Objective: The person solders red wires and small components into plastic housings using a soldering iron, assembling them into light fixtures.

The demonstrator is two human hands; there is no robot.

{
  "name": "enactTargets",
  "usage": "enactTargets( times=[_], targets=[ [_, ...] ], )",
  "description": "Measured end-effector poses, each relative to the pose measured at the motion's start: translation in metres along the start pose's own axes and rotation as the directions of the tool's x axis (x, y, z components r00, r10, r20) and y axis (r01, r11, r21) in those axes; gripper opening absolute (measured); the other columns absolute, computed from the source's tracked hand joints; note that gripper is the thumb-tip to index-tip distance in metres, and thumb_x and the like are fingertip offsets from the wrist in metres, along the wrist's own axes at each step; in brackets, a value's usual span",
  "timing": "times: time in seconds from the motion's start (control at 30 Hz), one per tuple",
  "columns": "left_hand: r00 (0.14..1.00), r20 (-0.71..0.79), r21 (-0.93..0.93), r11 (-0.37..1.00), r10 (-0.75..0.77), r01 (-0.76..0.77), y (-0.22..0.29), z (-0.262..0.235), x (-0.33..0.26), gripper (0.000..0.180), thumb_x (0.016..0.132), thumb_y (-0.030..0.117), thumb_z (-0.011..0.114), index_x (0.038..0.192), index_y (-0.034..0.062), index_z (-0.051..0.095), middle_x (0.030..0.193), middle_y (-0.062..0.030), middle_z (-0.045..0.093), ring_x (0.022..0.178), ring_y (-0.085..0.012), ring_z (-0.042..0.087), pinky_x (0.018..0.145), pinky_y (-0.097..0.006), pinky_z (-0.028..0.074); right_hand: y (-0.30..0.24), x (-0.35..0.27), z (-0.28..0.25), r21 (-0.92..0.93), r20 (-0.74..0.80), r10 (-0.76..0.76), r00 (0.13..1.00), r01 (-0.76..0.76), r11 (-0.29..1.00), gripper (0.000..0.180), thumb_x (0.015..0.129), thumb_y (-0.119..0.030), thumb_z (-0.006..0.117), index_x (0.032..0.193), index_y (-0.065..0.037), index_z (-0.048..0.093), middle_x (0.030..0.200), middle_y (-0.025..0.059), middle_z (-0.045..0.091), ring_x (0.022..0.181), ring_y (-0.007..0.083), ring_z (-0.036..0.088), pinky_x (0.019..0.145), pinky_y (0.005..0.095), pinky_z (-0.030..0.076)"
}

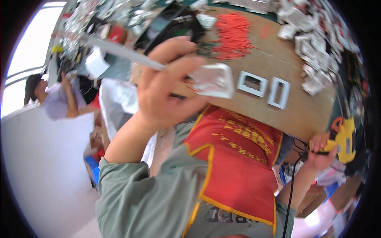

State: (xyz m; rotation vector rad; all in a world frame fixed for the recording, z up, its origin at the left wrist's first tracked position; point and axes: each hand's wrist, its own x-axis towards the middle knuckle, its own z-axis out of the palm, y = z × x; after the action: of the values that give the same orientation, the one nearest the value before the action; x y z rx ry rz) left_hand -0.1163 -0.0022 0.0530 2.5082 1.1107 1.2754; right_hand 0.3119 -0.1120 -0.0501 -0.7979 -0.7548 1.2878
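Observation:
Raised over the near left of the table, my left hand is closed around a white plastic housing with a bit of red wire showing by it. A long whitish stick, like a glue stick, sticks out from the same hand to the upper left. Motion blurs this hand a little. At the right edge of the table my right hand grips a yellow glue gun with its fingers wrapped around the handle. Two white rectangular frames, one wider and one narrower, lie between my hands.
A bundle of red wires lies at the table's far side, beside a black bin. White plastic parts are heaped at the right. A black cable hangs near my right arm. Another person is at work on the left.

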Motion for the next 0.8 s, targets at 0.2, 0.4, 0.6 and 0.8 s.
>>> enactTargets(
  times=[0.2,0.4,0.6,0.8],
  targets=[
    [0.864,-0.266,0.392,0.771,-0.428,0.503,-0.019,-0.113,-0.100,0.055,0.065,0.006,0.083,0.115,0.0061,0.058,0.125,-0.0136,0.054,0.105,-0.0252,0.057,0.078,-0.030,0.051,-0.006,0.007,0.012,-0.043,-0.046,-0.094,0.995,0.092,0.995,0.073,0.089,-0.045,0.060,0.135,0.003,0.029,0.073,0.0020,0.045,0.054,0.0108,0.043,0.049,0.0242,0.037],
    [0.690,-0.232,0.677,0.395,-0.686,0.621,-0.020,-0.154,-0.221,0.052,0.072,0.014,0.079,0.118,0.0087,0.056,0.132,-0.0145,0.048,0.118,-0.0342,0.049,0.099,-0.042,0.042,-0.012,0.004,0.015,-0.107,-0.053,-0.108,0.993,0.102,0.989,0.068,0.091,-0.045,0.057,0.134,0.003,0.035,0.071,0.0003,0.043,0.055,0.0090,0.042,0.052,0.0241,0.036],
    [0.729,-0.215,0.698,0.420,-0.649,0.580,-0.014,-0.141,-0.248,0.054,0.074,0.015,0.077,0.122,0.0074,0.053,0.140,-0.0202,0.042,0.129,-0.0387,0.040,0.105,-0.043,0.035,-0.002,0.006,0.016,-0.096,-0.067,-0.110,0.992,0.103,0.990,0.066,0.091,-0.047,0.054,0.133,0.001,0.037,0.067,-0.0003,0.042,0.049,0.0097,0.039,0.046,0.0251,0.034],
    [0.967,0.082,0.348,0.916,-0.242,0.199,0.012,-0.046,-0.081,0.038,0.068,0.006,0.077,0.103,0.0018,0.063,0.120,-0.0199,0.058,0.109,-0.0357,0.057,0.094,-0.042,0.045,-0.004,0.005,0.023,-0.044,-0.113,-0.087,0.990,0.083,0.996,0.071,0.087,-0.051,0.058,0.132,0.000,0.038,0.065,-0.0009,0.046,0.045,0.0109,0.042,0.043,0.0261,0.036]
  ],
)
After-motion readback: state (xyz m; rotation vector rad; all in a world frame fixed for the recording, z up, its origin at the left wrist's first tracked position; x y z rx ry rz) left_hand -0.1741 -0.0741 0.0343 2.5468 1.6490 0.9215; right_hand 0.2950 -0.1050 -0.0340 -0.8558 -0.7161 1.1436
